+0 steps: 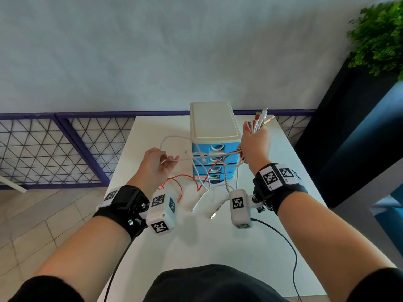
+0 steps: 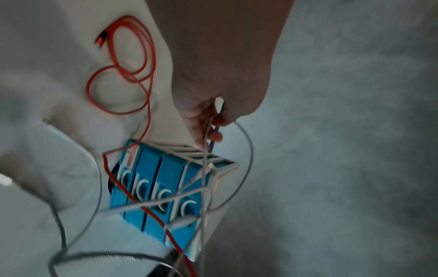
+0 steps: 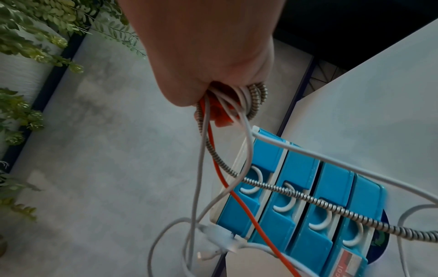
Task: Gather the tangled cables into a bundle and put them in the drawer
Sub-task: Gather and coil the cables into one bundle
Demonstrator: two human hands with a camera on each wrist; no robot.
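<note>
Drawers (image 1: 212,162): four; cables (image 1: 255,125): perhaps four.

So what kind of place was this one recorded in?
Probably an indoor office or lounge corner, not a workshop: a small white table against a plain wall, a blue desktop drawer unit on it, a purple lattice railing and a leafy plant on a dark partition.

We are wearing black wrist straps (image 1: 122,205) carrying white camera boxes (image 1: 161,214) with black-and-white square markers. Black cables (image 1: 283,243) are trailing from them, and we are wearing black sleeves (image 1: 43,288).
</note>
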